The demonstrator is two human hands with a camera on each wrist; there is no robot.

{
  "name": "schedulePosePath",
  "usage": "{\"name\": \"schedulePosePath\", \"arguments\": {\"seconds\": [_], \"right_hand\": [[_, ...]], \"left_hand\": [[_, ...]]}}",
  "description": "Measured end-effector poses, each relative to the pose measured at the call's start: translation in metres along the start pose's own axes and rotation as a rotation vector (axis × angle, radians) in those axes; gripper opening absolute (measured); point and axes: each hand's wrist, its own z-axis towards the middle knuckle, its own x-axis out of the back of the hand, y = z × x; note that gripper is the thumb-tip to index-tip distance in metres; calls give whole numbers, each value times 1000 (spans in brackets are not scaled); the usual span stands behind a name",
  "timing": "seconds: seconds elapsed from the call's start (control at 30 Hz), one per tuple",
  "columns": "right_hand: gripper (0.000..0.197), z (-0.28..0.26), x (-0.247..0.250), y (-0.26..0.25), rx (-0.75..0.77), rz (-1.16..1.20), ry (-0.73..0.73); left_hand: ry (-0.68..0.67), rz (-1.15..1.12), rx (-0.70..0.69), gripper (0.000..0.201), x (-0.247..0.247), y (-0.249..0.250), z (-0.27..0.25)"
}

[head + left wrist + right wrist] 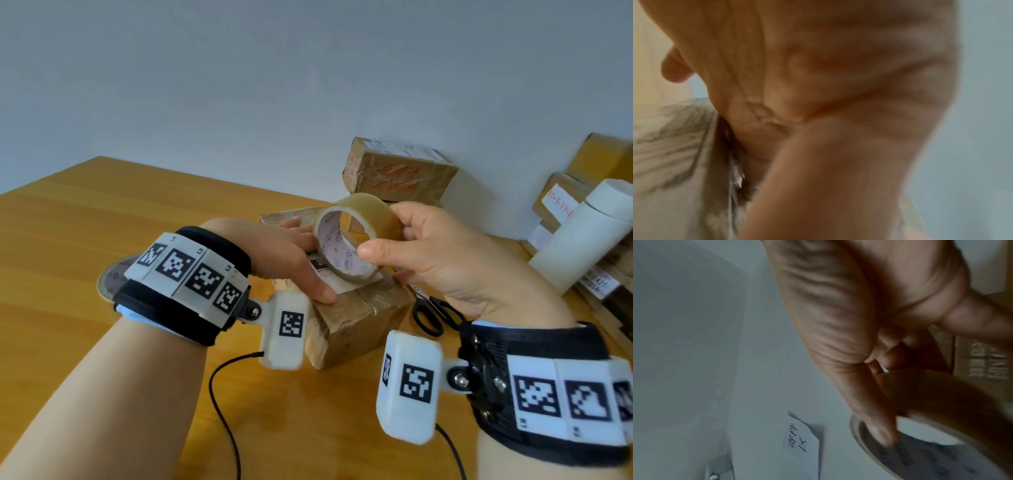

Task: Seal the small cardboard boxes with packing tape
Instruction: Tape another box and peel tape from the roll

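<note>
The right hand [442,260] holds the roll of packing tape [356,236] on edge, tilted, above the small cardboard box [356,318]. Its grip is a pinch: the thumb passes through the core against the printed inner liner, and the other fingers curl over the outer tape surface. The right wrist view confirms the thumb inside the core and the fingers across the outside of the roll.

The left hand [291,260] rests on top of the box, fingers extended flat and not curled around anything; its thumb tip lies on the near top edge. The fingertips sit just beside the lower rim of the roll; contact with the roll cannot be determined. The left wrist view is blurred and shows only the palm at close range.

The box stands on the wooden table [102,219], directly between the two wrists. It carries a white label [329,270] on its top face, partly covered by the roll.

Black-handled scissors [433,313] lie on the table just right of the box. A second tape roll [114,274] lies flat behind the left wrist. Further taped boxes [397,169] are stacked behind, and a white cylinder [582,233] leans at the right.
</note>
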Motion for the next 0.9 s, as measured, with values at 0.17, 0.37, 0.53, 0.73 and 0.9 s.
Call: {"name": "schedulePosePath", "arguments": {"seconds": [0.17,0.37,0.53,0.73,0.9], "right_hand": [[47,14,-6,12,35,-202,253],[54,16,-7,16,-1,-257,245],[31,15,-8,12,13,-198,287],[36,9,-3,5,-65,-123,252],[41,5,5,4,-126,-204,225]], "left_hand": [[74,94,152,102,-3,5,2],[90,102,193,92,-4,5,2],[74,120,207,92,-4,7,0],[81,139,235,98,-4,11,0],[92,156,241,92,-7,14,0]]}}
